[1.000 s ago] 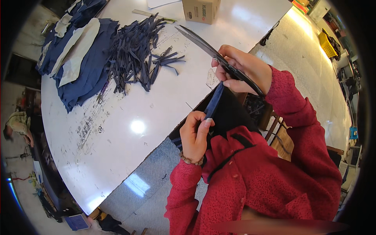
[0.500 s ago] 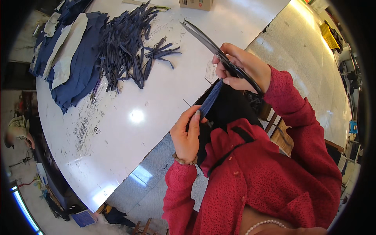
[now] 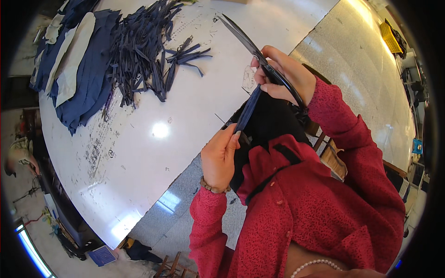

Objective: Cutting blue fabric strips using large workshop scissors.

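Between my hands a narrow dark blue fabric strip [image 3: 248,107] is stretched at a slant, over my lap and beside the table edge. My left hand [image 3: 219,155] is closed on its lower end, thumb against fingers. My right hand [image 3: 288,74] pinches the upper end and also holds black-handled scissors [image 3: 250,46], whose long blades point up and left over the table. Across the table lies a loose heap of similar dark blue strips [image 3: 143,55], with a few splayed at its right side. Left of that heap sits a stack of blue cut fabric pieces [image 3: 95,78].
Pale pattern pieces [image 3: 69,81] rest on the fabric stack. The white table [image 3: 139,162] ends in a diagonal edge just left of my lap. A yellow basket [image 3: 390,38] stands at the far right, and a wooden stool [image 3: 174,268] is at the lower edge.
The strip between my hands looks narrower and straighter than before. Both hands have shifted only slightly, and the view has moved a little, so the table things sit higher and further left.
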Demonstrator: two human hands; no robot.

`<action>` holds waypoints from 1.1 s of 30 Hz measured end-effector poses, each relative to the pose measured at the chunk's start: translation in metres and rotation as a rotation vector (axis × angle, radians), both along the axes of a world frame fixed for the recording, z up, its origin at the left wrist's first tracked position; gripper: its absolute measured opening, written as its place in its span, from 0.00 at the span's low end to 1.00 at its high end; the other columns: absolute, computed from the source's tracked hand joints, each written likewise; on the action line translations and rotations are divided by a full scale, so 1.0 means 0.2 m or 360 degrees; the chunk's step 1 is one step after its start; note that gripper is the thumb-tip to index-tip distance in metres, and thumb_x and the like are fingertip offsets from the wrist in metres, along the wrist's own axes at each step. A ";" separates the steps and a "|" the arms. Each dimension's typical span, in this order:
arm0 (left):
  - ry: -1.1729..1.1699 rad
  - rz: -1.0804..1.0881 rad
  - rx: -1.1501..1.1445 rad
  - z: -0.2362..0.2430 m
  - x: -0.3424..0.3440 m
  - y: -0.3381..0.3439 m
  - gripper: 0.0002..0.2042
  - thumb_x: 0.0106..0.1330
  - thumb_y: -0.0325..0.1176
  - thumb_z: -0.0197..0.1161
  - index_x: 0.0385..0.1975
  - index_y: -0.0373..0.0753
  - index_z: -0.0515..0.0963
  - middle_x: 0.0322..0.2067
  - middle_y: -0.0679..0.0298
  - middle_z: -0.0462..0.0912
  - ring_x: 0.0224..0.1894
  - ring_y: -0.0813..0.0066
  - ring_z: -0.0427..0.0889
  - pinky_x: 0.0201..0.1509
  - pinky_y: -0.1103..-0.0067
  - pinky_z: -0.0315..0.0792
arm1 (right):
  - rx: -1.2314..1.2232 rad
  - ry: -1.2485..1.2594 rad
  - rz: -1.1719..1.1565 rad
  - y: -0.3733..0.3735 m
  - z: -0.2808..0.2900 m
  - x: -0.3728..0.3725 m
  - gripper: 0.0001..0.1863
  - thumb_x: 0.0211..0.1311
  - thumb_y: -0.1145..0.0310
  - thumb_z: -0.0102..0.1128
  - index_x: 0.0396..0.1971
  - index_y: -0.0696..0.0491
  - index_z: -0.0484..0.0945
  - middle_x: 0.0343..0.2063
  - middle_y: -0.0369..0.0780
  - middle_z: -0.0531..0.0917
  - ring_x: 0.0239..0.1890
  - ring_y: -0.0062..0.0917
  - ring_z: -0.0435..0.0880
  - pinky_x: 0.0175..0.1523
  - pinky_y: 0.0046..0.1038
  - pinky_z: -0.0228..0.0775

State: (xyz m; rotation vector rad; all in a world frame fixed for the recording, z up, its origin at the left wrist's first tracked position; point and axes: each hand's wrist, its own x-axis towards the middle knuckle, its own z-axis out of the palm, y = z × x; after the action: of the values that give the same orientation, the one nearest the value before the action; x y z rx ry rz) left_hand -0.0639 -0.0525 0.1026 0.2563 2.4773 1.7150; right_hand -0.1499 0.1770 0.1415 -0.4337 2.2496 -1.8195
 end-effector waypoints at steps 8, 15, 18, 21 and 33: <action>0.0306 -0.0025 -0.0544 0.02 -0.02 0.00 0.11 0.64 0.28 0.60 0.45 0.34 0.76 0.29 0.55 0.80 0.29 0.67 0.81 0.35 0.79 0.73 | -0.0127 -0.0324 -0.0173 -0.02 -0.06 0.06 0.22 0.48 0.77 0.55 0.46 0.56 0.64 0.28 0.35 0.73 0.32 0.16 0.71 0.41 0.19 0.64; 0.0209 -0.0158 -0.0756 0.05 -0.03 -0.03 0.20 0.60 0.28 0.64 0.52 0.36 0.72 0.35 0.54 0.81 0.34 0.67 0.84 0.38 0.77 0.75 | -0.0128 -0.0487 -0.0225 -0.02 -0.07 0.08 0.23 0.47 0.78 0.56 0.47 0.57 0.63 0.29 0.35 0.74 0.33 0.16 0.71 0.41 0.19 0.64; 0.0129 -0.0194 -0.0532 0.04 -0.02 -0.01 0.21 0.61 0.25 0.61 0.55 0.35 0.68 0.38 0.54 0.80 0.40 0.68 0.82 0.46 0.77 0.73 | -0.0356 -0.0417 -0.0044 -0.03 -0.04 0.13 0.23 0.48 0.78 0.55 0.46 0.59 0.62 0.32 0.37 0.73 0.35 0.18 0.72 0.44 0.21 0.65; 0.0256 0.0063 0.0084 -0.01 -0.01 0.07 0.15 0.61 0.24 0.59 0.48 0.33 0.70 0.40 0.54 0.79 0.42 0.63 0.79 0.50 0.75 0.72 | -0.0172 -0.0445 0.0099 -0.05 0.03 0.16 0.22 0.50 0.79 0.56 0.47 0.58 0.61 0.32 0.38 0.74 0.35 0.18 0.73 0.43 0.20 0.66; 0.0444 0.0076 0.0148 -0.04 -0.01 0.20 0.09 0.57 0.23 0.60 0.37 0.33 0.75 0.46 0.55 0.77 0.49 0.62 0.75 0.53 0.73 0.68 | 0.0145 -0.0051 0.0184 -0.04 0.09 0.22 0.19 0.51 0.76 0.59 0.43 0.56 0.64 0.26 0.36 0.78 0.28 0.22 0.78 0.37 0.23 0.70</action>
State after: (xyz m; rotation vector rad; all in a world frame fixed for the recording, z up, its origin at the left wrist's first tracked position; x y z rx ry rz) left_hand -0.0655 -0.0115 0.0953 0.4804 2.6132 1.9363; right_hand -0.1056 0.1682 0.1585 -0.5032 2.2265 -1.6489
